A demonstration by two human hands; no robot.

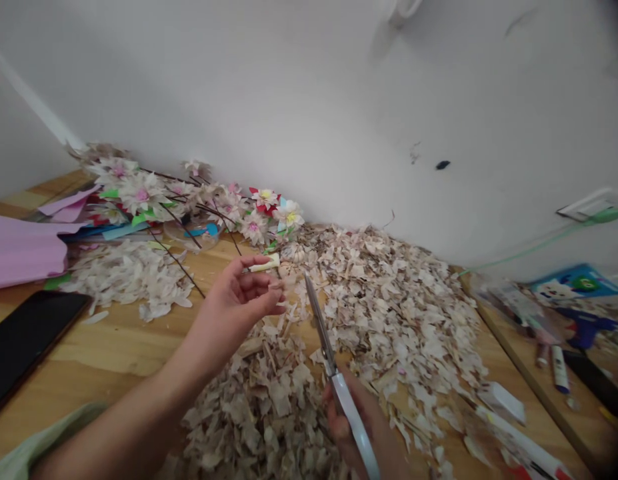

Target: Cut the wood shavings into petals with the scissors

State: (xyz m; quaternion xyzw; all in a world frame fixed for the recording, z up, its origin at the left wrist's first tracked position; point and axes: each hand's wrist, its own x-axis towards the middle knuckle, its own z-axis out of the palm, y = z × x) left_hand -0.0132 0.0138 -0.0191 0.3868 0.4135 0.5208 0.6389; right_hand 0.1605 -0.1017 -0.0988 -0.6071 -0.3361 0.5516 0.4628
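Note:
My right hand (356, 420) is wrapped round the white handle of a pair of scissors (325, 333). The blades lie together and point up and away from me. To the left, my left hand (246, 290) is closed in a pinch above the table. What sits between its fingertips is too small and blurred to name. A pale yellow, narrow piece (266, 265) shows just beyond the index finger; I cannot tell whether the hand touches it. Below both hands spreads a heap of dry, papery flakes (269, 400), with a wider heap (399, 313) to the right.
Handmade flowers (141, 193) with papery petals and dark stems lie along the wall. Nearer are pale petals (133, 277), a pink sheet (26, 250) and a black phone (31, 340). At right are a blue glue gun (583, 327), a marker (559, 370) and a white block (503, 402).

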